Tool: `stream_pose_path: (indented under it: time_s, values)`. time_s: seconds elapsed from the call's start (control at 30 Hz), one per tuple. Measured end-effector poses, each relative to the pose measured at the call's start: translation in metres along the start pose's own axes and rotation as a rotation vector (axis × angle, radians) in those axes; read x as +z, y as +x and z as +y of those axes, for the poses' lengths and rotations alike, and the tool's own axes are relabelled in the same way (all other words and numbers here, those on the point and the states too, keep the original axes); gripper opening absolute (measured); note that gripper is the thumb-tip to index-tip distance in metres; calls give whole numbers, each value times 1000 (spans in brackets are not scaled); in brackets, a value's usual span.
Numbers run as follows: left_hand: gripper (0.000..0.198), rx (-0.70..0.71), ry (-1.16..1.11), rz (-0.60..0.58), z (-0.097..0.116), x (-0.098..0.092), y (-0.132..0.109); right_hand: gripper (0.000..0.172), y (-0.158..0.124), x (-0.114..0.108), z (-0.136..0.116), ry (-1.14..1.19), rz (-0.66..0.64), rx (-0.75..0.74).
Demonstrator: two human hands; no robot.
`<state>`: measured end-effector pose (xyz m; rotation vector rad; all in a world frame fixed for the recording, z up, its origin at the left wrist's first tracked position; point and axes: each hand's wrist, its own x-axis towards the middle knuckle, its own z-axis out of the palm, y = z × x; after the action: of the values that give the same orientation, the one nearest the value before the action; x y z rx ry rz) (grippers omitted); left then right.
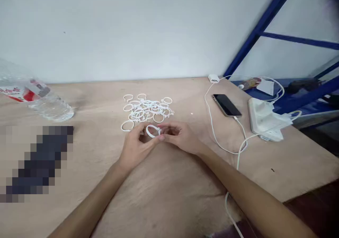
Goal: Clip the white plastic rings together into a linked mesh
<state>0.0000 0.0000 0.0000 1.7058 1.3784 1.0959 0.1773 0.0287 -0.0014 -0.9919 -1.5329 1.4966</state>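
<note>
On my feed both hands sit near the middle of the plywood desk [296, 160], just in front of the heap. One thin, smooth white plastic ring [153, 131] is up off the surface between them, tilted, pinched from both sides. Left hand [136, 148]: thumb and fingers curled in on the ring's left side, wrist low. Right hand [180, 137]: fingertips [164, 126] closed narrow on the ring's right side, knuckles up, palm down. Both grips narrow, both on that same ring. Bare forearms [251, 192] run in from the desk's near edge, angled toward each other.

Loose heap of matching rings [147, 109] lies just beyond the hands, tangled and overlapping, a few apart at the edges. Desk surface is pale, faintly grainy wood, back edge against a grey-white wall [132, 29].

Near the left edge, a clear ribbed plastic water bottle [50, 105] with a red-and-white label lies on its side. Below it, a dark pixelated patch [39, 160], can't tell what. Right side: smartphone [226, 105] face up, white cable [212, 119] plugged into it, white USB charger [213, 78] at the back edge, white power strip [262, 116]. Blue metal frame [261, 29] beyond the back right corner.
</note>
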Motion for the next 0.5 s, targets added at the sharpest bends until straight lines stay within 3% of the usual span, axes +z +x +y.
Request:
stream_pose_path:
  time_s: [0.17, 0.5]
  values:
    - [33, 81, 54, -6, -3, -2, -4, 21, -1, -10, -3, 128, -11, -45]
    - [29, 414, 319, 106, -4, 1, -8, 18, 2, -12, 0, 337, -92, 62]
